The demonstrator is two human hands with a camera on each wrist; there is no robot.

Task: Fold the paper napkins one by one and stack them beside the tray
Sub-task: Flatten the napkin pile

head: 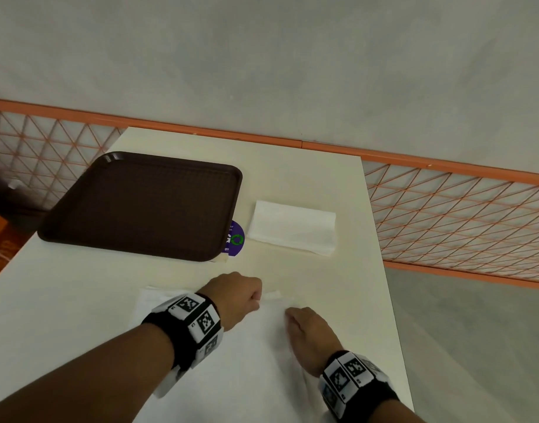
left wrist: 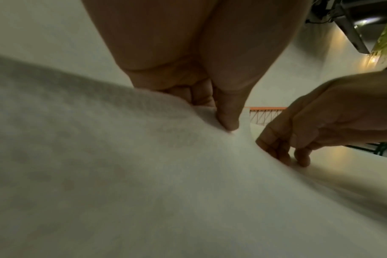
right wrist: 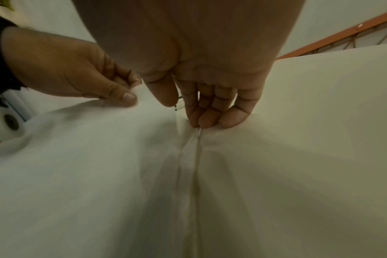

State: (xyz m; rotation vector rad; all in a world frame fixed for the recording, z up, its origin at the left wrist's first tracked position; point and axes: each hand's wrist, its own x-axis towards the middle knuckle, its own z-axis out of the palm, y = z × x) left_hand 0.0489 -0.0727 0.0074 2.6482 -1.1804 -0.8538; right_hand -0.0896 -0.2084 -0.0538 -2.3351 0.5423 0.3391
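A large white paper napkin (head: 247, 361) lies spread on the near part of the cream table (head: 292, 166). My left hand (head: 256, 299) pinches its far edge between thumb and fingers, lifting it a little; the left wrist view shows that pinch (left wrist: 221, 120) on the napkin (left wrist: 144, 174). My right hand (head: 289, 314) sits just to the right, its fingertips (right wrist: 210, 120) pressing down on a raised crease of the napkin (right wrist: 99, 174), thumb apart. A stack of folded napkins (head: 292, 230) rests right of the brown tray (head: 140, 206).
A round purple sticker (head: 236, 239) peeks out from under the tray's right edge. An orange mesh railing (head: 445, 209) runs behind and to the right of the table. The table's right edge drops off close to my right wrist.
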